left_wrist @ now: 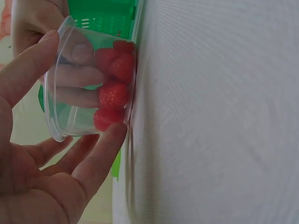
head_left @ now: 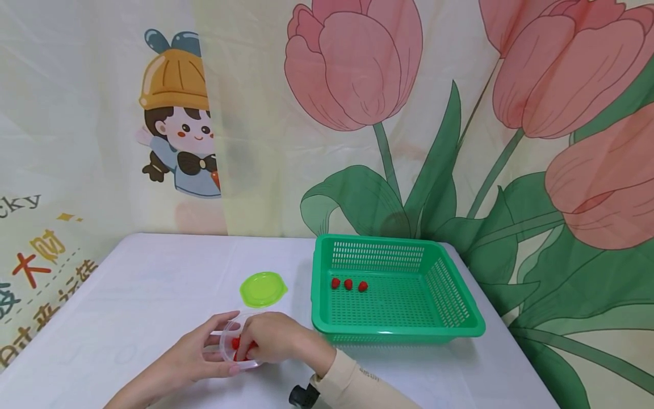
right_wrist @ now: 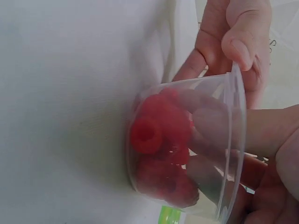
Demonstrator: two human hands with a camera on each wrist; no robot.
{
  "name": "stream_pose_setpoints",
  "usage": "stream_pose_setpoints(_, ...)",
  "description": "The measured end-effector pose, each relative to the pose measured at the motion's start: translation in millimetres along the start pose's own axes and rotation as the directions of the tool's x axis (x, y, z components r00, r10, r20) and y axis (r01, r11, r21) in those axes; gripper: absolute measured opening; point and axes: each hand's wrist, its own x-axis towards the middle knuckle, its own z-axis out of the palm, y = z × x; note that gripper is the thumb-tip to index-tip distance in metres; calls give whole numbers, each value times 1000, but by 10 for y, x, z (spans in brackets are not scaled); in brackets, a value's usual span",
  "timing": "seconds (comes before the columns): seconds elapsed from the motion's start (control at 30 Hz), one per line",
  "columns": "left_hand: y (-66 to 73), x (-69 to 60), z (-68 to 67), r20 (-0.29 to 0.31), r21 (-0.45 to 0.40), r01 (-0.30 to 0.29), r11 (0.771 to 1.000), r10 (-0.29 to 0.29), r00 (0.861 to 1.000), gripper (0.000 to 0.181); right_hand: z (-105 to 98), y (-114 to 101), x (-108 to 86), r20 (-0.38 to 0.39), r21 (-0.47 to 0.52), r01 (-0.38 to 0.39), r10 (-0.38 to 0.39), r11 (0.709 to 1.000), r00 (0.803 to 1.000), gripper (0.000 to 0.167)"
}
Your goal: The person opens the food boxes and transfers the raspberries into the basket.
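A clear plastic cup (head_left: 244, 362) stands on the table with several red raspberries (left_wrist: 114, 95) in its bottom. My left hand (head_left: 194, 352) holds the cup from the left, thumb on the near side and fingers round the far side. From the right, my right hand (head_left: 273, 338) reaches down through the cup's mouth. Its fingers (right_wrist: 205, 128) are inside, at the raspberries; whether they pinch one cannot be made out through the hazy wall.
A green plastic basket (head_left: 398, 332) stands to the right, with three raspberries (head_left: 348, 284) in a row on its floor. Behind the cup lies a lime-green lid (head_left: 263, 289). A white cloth covers the table (head_left: 168, 284), and a printed tulip curtain (head_left: 255, 142) hangs behind it.
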Motion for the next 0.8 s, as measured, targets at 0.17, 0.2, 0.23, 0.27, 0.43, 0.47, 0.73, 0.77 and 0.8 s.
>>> stream_pose_setpoints(0.17,6,5,6,-7,13,11,1000,-11,1000,97,6,-2,-7,5,38,-37,36,999,999,24)
stream_pose_setpoints(0.2,8,5,8,-7,13,23,1000,-23,1000,98,4,-4,-8,9,46,-46,46,998,999,26)
stream_pose_setpoints(0.23,9,6,9,-10,14,36,999,-36,999,98,1,-7,-6,12,55,-52,51,997,999,28)
stream_pose_setpoints(0.27,12,7,10,-11,13,42,999,-42,999,99,-3,-11,-4,16,59,-58,57,997,998,29)
stream_pose_setpoints(0.43,16,4,8,-18,31,46,998,-45,999,100,-21,-48,25,33,-2,-76,76,997,997,26)
stream_pose_setpoints(0.47,16,3,7,-18,32,42,999,-42,999,99,-23,-57,34,34,-24,-80,81,996,996,26)
stream_pose_setpoints(0.73,21,-4,6,-12,16,47,999,-47,999,99,-23,-88,59,41,-52,-109,111,993,993,22)
stream_pose_setpoints(0.77,23,-4,6,-13,16,48,999,-48,999,99,-22,-87,56,36,-46,-112,114,993,993,22)
stream_pose_setpoints(0.8,24,-4,4,-13,16,50,999,-50,999,99,-22,-87,52,30,-42,-115,116,993,993,21)
